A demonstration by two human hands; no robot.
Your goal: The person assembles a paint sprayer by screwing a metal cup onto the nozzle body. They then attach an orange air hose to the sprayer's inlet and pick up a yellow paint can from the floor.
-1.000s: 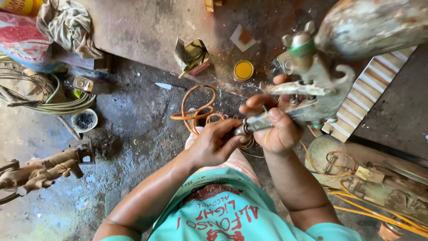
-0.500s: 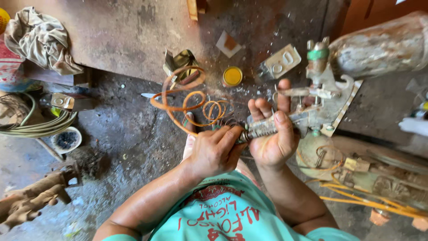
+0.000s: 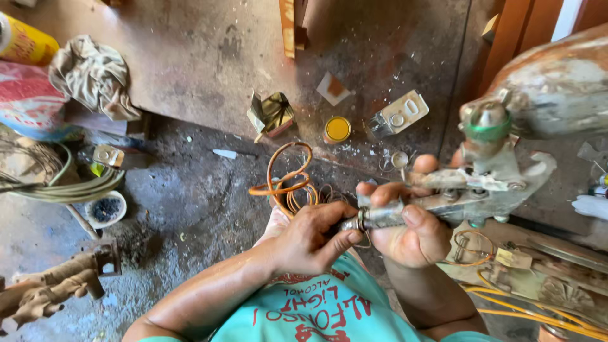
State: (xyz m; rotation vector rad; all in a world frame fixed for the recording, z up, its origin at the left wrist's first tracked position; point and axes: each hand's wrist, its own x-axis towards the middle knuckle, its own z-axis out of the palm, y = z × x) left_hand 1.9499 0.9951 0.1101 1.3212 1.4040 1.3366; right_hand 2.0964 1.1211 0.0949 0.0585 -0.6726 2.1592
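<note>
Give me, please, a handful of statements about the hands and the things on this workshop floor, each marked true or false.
1. The right hand holds the grey metal fitting by its tube-like end. True.
2. The left hand lies flat on the floor. False: its fingers are at the end of the metal tube, next to the right hand.
3. A coil of orange wire lies on the floor beyond the hands. True.
4. The small round tin has a blue top. False: it is yellow.
5. A crumpled cloth lies at the upper left. True.
</note>
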